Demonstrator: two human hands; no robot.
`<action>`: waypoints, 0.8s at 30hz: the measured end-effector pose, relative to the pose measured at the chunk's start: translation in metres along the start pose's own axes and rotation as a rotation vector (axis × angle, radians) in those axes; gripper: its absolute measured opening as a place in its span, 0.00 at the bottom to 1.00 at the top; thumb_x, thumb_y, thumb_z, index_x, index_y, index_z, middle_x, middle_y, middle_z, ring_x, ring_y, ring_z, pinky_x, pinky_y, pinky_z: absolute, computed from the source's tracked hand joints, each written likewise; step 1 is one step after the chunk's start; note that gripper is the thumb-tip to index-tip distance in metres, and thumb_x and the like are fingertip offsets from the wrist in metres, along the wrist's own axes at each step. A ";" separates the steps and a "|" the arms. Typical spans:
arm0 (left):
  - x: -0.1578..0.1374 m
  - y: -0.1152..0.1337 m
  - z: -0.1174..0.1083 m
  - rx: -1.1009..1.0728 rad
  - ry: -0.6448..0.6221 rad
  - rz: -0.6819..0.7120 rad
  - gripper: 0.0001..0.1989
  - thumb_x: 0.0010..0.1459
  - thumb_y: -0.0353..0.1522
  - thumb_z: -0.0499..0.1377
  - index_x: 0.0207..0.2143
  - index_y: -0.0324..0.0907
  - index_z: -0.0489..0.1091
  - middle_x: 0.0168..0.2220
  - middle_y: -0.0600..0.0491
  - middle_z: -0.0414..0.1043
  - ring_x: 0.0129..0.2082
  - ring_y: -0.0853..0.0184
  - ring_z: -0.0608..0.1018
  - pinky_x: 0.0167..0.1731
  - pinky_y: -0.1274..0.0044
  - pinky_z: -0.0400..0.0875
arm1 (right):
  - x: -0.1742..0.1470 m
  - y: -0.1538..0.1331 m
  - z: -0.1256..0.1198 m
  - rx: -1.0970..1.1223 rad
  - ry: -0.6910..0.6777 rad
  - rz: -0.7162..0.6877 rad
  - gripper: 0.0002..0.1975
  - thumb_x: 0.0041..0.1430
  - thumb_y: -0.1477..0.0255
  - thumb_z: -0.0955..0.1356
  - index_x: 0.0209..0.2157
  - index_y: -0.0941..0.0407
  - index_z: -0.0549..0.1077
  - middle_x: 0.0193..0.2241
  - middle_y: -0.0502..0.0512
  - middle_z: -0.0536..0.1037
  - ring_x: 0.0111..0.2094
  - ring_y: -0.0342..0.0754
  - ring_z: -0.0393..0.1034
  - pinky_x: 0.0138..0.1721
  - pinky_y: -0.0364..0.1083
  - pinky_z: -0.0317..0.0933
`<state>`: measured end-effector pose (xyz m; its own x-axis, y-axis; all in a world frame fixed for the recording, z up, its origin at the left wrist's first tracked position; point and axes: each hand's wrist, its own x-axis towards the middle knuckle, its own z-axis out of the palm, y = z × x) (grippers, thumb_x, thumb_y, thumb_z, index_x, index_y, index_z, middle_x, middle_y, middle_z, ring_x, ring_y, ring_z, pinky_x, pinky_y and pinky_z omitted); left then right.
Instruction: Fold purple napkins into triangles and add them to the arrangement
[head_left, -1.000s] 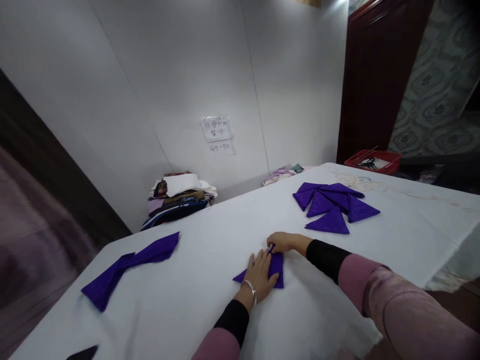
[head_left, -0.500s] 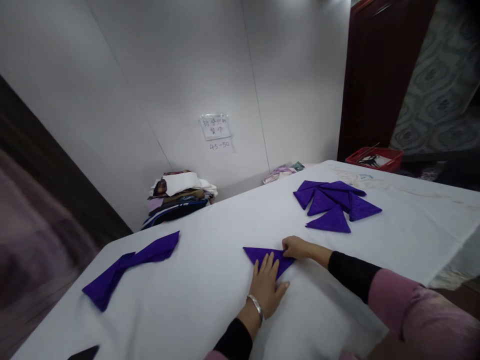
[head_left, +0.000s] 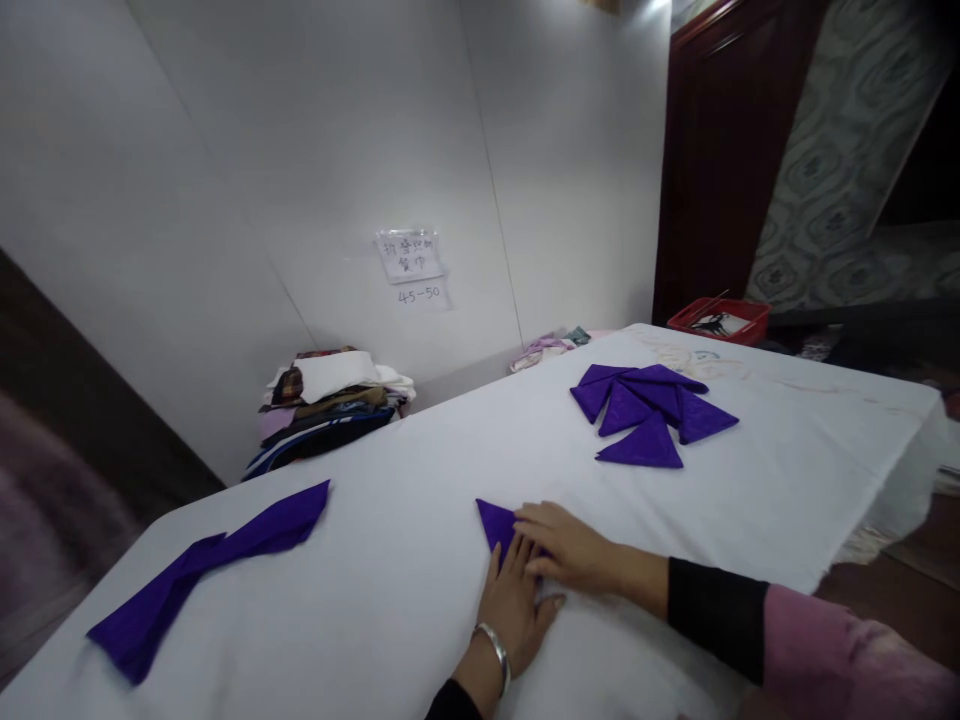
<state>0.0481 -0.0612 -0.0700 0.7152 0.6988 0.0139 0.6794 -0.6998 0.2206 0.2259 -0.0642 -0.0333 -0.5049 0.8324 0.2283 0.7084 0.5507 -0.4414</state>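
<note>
A purple cloth napkin (head_left: pixel 492 522), folded into a small triangle, lies on the white-covered table (head_left: pixel 360 590) in front of me. My left hand (head_left: pixel 516 608), with a silver bangle at the wrist, rests flat on its near part with fingers stretched out. From the right, my right hand (head_left: pixel 568 546) reaches over the napkin, fingers extended and touching the fingers of my left hand. Both hands cover most of the cloth; only its far left corner shows plainly. Beyond, several folded purple triangles (head_left: pixel 641 443) overlap in a group.
Twisted purple cloth (head_left: pixel 214 560) lies at the table's left. A pile of folded clothes (head_left: pixel 330 400) stands behind the far edge, with pinkish cloth (head_left: pixel 544 348) farther right. A red basket (head_left: pixel 720 318) sits at the far right corner. A paper sign (head_left: pixel 411 258) hangs on the wall.
My right hand has let go of the napkin's right corner and moved left over the cloth, beside my left fingers. The napkin's right part is folded in. The view has shifted slightly right.
</note>
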 end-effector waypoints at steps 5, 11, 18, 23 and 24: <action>0.004 -0.006 0.006 -0.002 -0.010 -0.006 0.33 0.59 0.48 0.45 0.63 0.46 0.44 0.64 0.54 0.43 0.63 0.58 0.49 0.62 0.62 0.39 | -0.009 0.013 0.020 0.014 -0.115 -0.076 0.39 0.57 0.49 0.58 0.63 0.57 0.46 0.62 0.65 0.49 0.63 0.55 0.40 0.61 0.59 0.30; 0.012 -0.028 0.031 0.121 0.053 0.043 0.33 0.58 0.50 0.44 0.61 0.42 0.51 0.63 0.52 0.47 0.62 0.56 0.54 0.59 0.63 0.49 | -0.032 0.032 0.007 0.016 -0.120 -0.017 0.39 0.58 0.51 0.59 0.64 0.54 0.42 0.63 0.64 0.48 0.63 0.56 0.39 0.60 0.61 0.32; 0.019 -0.042 0.054 0.226 0.233 0.122 0.31 0.58 0.49 0.46 0.59 0.42 0.56 0.61 0.49 0.53 0.59 0.55 0.61 0.55 0.62 0.56 | -0.055 0.043 -0.021 -0.033 -0.153 0.144 0.39 0.58 0.50 0.58 0.64 0.56 0.42 0.63 0.65 0.46 0.63 0.57 0.37 0.60 0.61 0.30; 0.020 -0.048 0.055 0.248 0.232 0.165 0.31 0.58 0.47 0.46 0.60 0.41 0.54 0.60 0.48 0.53 0.59 0.55 0.61 0.54 0.62 0.58 | -0.031 0.017 -0.018 -0.015 -0.084 0.035 0.41 0.57 0.49 0.58 0.64 0.58 0.41 0.63 0.64 0.44 0.64 0.55 0.33 0.61 0.59 0.27; 0.020 -0.049 0.055 0.244 0.229 0.160 0.31 0.58 0.46 0.47 0.60 0.41 0.54 0.60 0.49 0.53 0.59 0.55 0.61 0.55 0.62 0.57 | -0.026 0.012 -0.013 0.007 -0.088 -0.007 0.41 0.58 0.49 0.58 0.64 0.58 0.41 0.63 0.64 0.44 0.64 0.54 0.34 0.61 0.59 0.27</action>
<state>0.0385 -0.0215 -0.1345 0.7788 0.5738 0.2533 0.6011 -0.7981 -0.0404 0.2537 -0.0782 -0.0328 -0.5512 0.8200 0.1541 0.7018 0.5555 -0.4459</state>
